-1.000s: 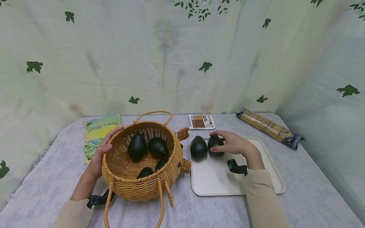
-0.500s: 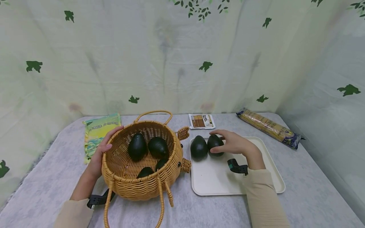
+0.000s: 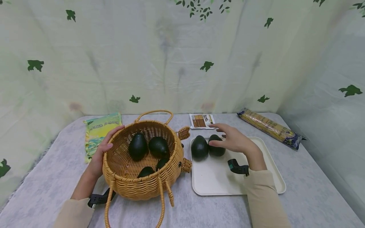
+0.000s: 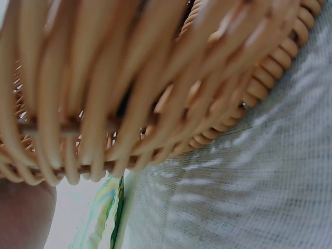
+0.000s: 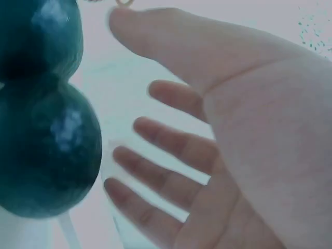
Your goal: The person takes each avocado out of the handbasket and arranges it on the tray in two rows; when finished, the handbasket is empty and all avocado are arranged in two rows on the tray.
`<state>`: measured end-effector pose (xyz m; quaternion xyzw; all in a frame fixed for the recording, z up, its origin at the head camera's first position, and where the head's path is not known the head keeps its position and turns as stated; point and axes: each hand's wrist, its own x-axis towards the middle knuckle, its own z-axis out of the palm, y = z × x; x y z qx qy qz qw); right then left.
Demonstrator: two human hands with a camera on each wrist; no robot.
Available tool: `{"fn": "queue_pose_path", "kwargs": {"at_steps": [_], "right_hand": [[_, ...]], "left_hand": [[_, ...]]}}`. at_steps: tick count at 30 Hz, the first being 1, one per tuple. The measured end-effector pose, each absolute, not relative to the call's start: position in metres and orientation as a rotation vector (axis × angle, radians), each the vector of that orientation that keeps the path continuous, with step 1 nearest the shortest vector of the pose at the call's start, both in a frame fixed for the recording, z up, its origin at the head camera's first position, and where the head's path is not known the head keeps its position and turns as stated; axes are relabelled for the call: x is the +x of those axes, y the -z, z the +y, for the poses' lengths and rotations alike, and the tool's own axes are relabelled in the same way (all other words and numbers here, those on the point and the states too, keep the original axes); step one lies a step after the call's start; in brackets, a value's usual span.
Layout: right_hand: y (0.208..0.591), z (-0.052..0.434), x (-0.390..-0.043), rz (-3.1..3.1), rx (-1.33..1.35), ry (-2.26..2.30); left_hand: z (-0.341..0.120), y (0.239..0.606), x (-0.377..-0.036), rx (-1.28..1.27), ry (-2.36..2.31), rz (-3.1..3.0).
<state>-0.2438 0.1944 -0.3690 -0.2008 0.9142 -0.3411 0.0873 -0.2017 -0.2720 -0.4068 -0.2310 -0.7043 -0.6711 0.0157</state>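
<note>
A wicker basket (image 3: 142, 190) is seen left of centre in the frame, its mouth turned up toward the head camera. Its left rim is gripped by the left hand (image 3: 98, 155), with the thumb laid at the edge. Inside it, four dark avocados (image 3: 138, 147) are shown (two of them partly hidden by the near wall).

Right of centre, a white tray (image 3: 215, 179) is set on the grey bench (image 3: 313, 193). On its upper left corner, two more avocados (image 3: 200, 148) are placed side by side, touching. Just beside the right one, the right hand (image 3: 235, 139) is held wide, with fingers spread and nothing grasped; in the right wrist view, a gap is left between fingers and fruit.

Farther back, a yellow-green packet (image 3: 98, 129) is seen behind the basket at left, a small white-and-brown packet (image 3: 201, 121) above the tray, and a long packet (image 3: 269, 128) at upper right of the tray.
</note>
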Motion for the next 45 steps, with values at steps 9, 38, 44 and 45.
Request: {"fn": "queue_pose_path", "kwargs": {"at_steps": [9, 38, 44, 45], "right_hand": [[0.359, 0.174, -0.239, 2.752, -0.703, 1.258], [0.310, 0.100, -0.233, 2.607, -1.045, 1.399], [0.314, 0.086, -0.232, 2.584, -1.144, 1.354], [0.314, 0.084, -0.232, 2.577, -1.169, 1.345]], "left_hand": [[-0.271, 0.406, -0.203, -0.733, 2.083, -2.183], [-0.274, 0.409, -0.203, -0.719, 2.075, -2.201], [-0.275, 0.410, -0.203, -0.730, 2.066, -2.203], [-0.275, 0.410, -0.203, -0.729, 2.064, -2.203]]}}
